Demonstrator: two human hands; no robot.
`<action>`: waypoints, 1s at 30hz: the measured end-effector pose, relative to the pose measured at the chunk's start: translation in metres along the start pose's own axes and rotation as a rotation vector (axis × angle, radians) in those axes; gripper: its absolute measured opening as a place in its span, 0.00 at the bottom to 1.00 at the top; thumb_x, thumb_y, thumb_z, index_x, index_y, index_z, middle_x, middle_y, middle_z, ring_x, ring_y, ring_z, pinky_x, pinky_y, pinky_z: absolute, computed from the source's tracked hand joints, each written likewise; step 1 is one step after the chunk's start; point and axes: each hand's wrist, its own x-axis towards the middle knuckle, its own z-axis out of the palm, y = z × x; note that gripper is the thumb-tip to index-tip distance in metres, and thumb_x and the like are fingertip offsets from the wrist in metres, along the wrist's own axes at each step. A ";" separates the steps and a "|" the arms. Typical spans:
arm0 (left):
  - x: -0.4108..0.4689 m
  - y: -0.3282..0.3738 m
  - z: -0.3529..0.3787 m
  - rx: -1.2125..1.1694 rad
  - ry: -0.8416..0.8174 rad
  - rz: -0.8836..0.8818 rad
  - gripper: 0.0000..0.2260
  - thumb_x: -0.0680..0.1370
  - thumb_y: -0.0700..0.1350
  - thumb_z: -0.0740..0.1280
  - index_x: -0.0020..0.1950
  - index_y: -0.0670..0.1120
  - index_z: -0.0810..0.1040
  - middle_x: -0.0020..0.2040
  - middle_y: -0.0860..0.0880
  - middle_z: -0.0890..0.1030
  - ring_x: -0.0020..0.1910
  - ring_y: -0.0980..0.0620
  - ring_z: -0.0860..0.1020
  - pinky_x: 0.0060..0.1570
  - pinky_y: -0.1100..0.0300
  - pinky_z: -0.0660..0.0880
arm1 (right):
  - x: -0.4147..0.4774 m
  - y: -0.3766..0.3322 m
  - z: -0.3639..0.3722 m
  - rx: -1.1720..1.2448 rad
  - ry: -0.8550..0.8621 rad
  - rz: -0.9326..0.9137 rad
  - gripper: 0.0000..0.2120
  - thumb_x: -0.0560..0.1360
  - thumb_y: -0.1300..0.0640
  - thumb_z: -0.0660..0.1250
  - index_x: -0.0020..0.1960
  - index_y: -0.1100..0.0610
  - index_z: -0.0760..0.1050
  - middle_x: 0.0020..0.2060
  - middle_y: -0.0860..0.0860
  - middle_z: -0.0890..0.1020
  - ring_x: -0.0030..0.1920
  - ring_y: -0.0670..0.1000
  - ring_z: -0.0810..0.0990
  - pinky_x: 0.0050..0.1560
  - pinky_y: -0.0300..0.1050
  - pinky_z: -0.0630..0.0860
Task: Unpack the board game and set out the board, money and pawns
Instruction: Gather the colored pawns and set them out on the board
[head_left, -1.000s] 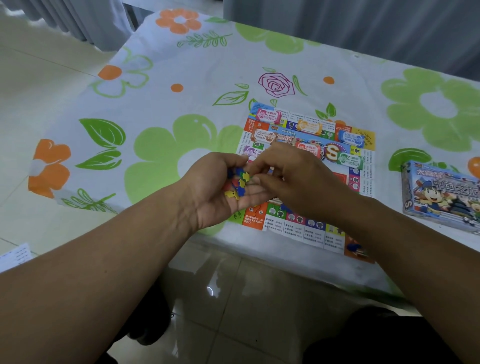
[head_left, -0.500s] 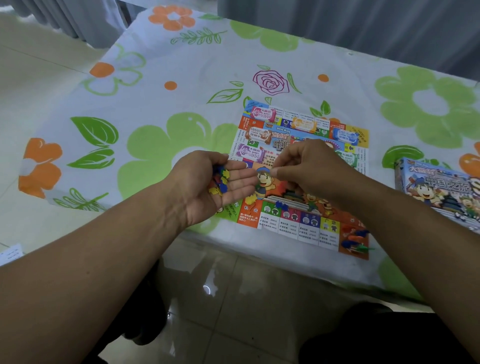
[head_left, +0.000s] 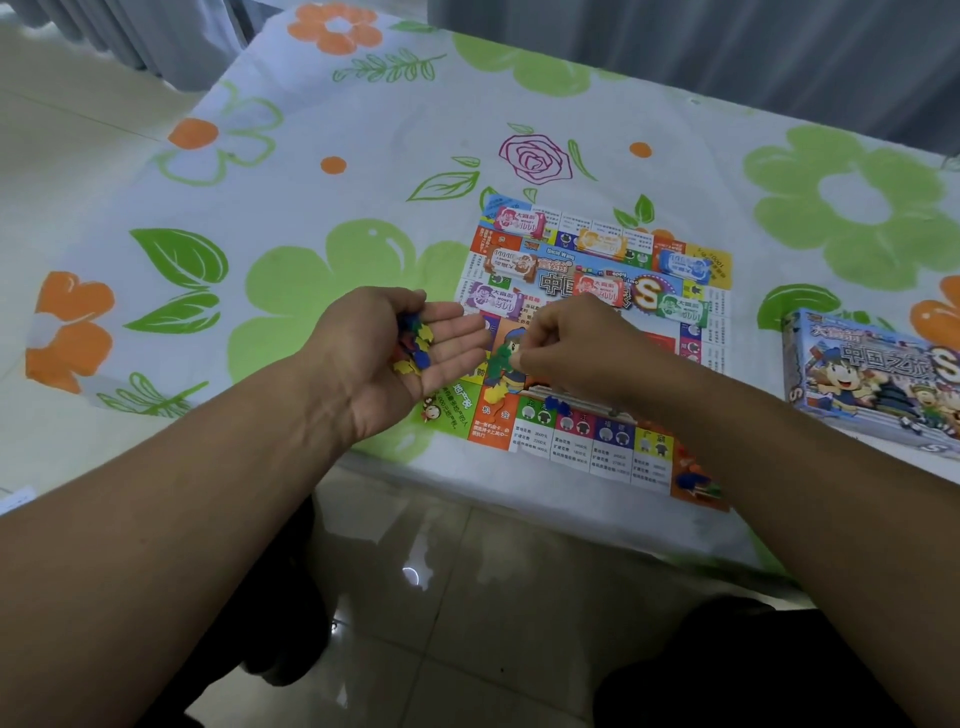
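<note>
The scene is being lit dimly and evenly by soft, cool light; a small glare spot is being reflected by the glossy floor tiles (head_left: 415, 574). Lines near the borders are being bowed by wide-angle distortion.

The colourful board (head_left: 613, 447) is laid flat at the table's near edge, centre-right of the frame. Money bundles (head_left: 519, 222) are spread over its upper half. Blue, yellow and red pawns (head_left: 413, 347) are heaped in the left hand (head_left: 382, 366); a few more are spotted at the board's lower right corner.
</note>
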 end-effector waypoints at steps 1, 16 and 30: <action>0.000 0.000 -0.001 0.003 0.003 0.000 0.15 0.83 0.42 0.56 0.56 0.34 0.78 0.50 0.36 0.85 0.46 0.40 0.85 0.44 0.47 0.83 | 0.003 -0.002 0.002 0.003 0.013 -0.007 0.06 0.76 0.59 0.72 0.44 0.62 0.81 0.32 0.48 0.80 0.28 0.38 0.76 0.34 0.36 0.70; -0.001 0.000 0.000 0.055 -0.030 -0.029 0.15 0.83 0.43 0.57 0.56 0.34 0.78 0.50 0.36 0.85 0.50 0.40 0.85 0.46 0.47 0.82 | 0.002 0.007 -0.026 0.019 0.005 0.104 0.04 0.79 0.60 0.68 0.47 0.57 0.82 0.34 0.53 0.84 0.30 0.46 0.80 0.27 0.38 0.73; 0.003 -0.007 0.009 0.135 -0.111 -0.094 0.16 0.82 0.45 0.58 0.59 0.34 0.79 0.53 0.35 0.84 0.53 0.38 0.84 0.50 0.44 0.81 | 0.000 0.010 -0.033 -0.107 0.087 -0.022 0.05 0.78 0.60 0.69 0.49 0.58 0.85 0.34 0.45 0.79 0.33 0.42 0.75 0.35 0.39 0.70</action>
